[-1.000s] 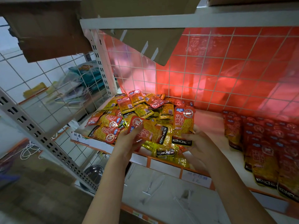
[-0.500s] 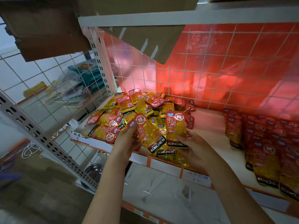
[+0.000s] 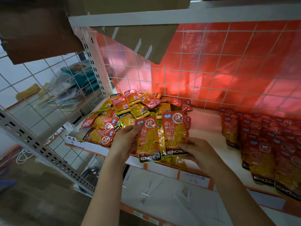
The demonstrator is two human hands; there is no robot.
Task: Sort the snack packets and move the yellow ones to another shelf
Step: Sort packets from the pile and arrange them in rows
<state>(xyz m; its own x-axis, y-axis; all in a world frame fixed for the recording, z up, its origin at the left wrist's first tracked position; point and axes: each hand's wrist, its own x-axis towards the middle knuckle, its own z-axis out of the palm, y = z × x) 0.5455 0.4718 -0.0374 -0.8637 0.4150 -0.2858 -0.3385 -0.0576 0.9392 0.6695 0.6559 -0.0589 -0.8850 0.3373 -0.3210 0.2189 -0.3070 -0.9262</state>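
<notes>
White metal shelving (image 3: pixel 162 15), wire grid back (image 3: pixel 211 66) (red-lit), cardboard (image 3: pixel 37 35) overhead.

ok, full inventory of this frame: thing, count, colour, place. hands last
held packets: at least two, red-topped yellow, upright at the shelf's front edge
loose pile: many, red and yellow mixed, shelf left
stacked packets: many, red-yellow, neat rows, shelf right
shelf: one, white, orange front edge
wire grid: one, white, before red sheet at back
cardboard: brown, upper left
metal bowl: one, silver, lower left
left hand: holds left packet
right hand: holds right packet
</notes>
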